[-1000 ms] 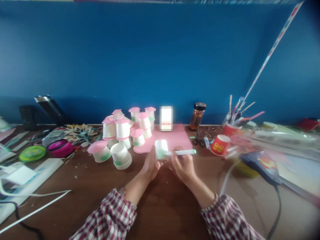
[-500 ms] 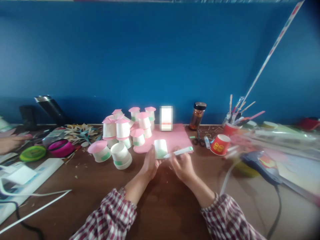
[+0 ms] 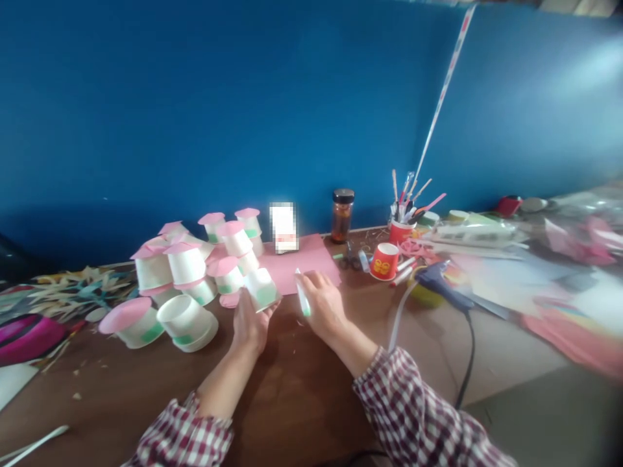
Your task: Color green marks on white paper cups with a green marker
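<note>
My left hand (image 3: 249, 322) holds a small white paper cup (image 3: 261, 287) with a green patch, tilted, just above the brown table. My right hand (image 3: 323, 303) grips a white marker with a green end (image 3: 302, 295), its length pointing down across my fingers, a short way right of the cup. A pink paper sheet (image 3: 302, 259) lies right behind both hands. Left of the cup stands a pile of white cups with pink tops (image 3: 189, 259).
A blue glue gun (image 3: 440, 283) with a black cord lies to the right. Behind it are a red paper cup (image 3: 383, 261), a red cup of brushes (image 3: 402, 224), scissors (image 3: 349, 261) and a brown jar (image 3: 342, 215). Papers clutter the far right. The blue wall is behind.
The camera has swung to the right, so everything shifted left. The marker turned from lying sideways at the cup to pointing downward in my right hand, away from the cup.
</note>
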Tool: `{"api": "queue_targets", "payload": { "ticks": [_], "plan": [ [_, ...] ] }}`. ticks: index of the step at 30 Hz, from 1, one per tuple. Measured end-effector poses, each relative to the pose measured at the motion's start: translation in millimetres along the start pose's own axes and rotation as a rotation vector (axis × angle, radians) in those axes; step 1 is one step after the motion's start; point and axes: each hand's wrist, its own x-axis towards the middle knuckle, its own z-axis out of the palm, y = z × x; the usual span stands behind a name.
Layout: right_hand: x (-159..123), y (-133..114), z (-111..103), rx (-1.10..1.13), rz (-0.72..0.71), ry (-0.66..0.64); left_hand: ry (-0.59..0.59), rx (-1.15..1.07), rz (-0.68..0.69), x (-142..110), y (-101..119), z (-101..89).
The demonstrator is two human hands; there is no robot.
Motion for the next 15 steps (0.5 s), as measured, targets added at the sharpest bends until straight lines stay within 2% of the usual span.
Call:
{"api": "queue_targets", "payload": {
  "ticks": [3, 8, 15],
  "plan": [
    [-1.0, -1.9, 2.2, -0.021, -0.033, -0.004, 0.049, 0.038, 0.039, 0.2, -1.6, 3.0],
    [-1.9, -7.0, 3.6, 0.000, -0.101, 0.001, 0.010, 0.062, 0.064, -3.1, -0.9, 3.4],
    [-2.6, -8.4, 0.8, 0.086, -0.089, 0.070, 0.010, 0.078, 0.084, -5.1, 2.8, 4.7]
  ]
}}
